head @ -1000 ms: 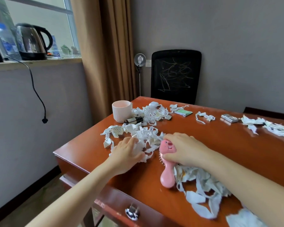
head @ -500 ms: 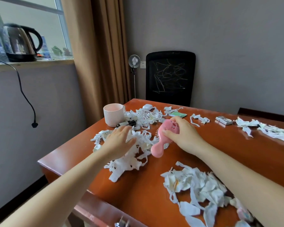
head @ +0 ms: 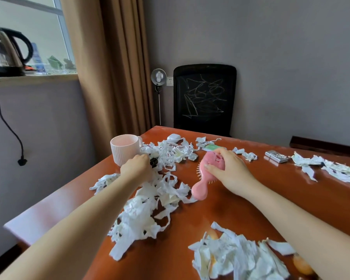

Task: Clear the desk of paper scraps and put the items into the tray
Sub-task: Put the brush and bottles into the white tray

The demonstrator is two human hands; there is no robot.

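Right hand [head: 228, 173] has the pink hairbrush [head: 200, 188] in a solid grip, fingers and thumb wrapped round the head, handle dangling down and left, bristles out to the side. Over on the other side, the left hand [head: 136, 168] is curled down on a small dark item [head: 153, 162] just beside the pink mug [head: 124, 150]; whether that grip has it pinched or is only touching it, I cannot tell, the knuckles hide the fingertips. So the step in hand, as I read it, is gathering the items out of the mess. To do it well: lift the brush clear so the hanging handle doesn't drag the paper scraps [head: 148, 201] lying right beside its tip, and draw the dark item out from under the strips without nudging the mug. Further out, a green packet [head: 213, 147] sits just past the right fingertips, and a silver case [head: 276, 157] lies well to the right on the tabletop [head: 271, 199]. More scraps are heaped near the right forearm (plenty of sweeping to come). The tray itself? Nowhere in this view, so the brush has no visible home yet.
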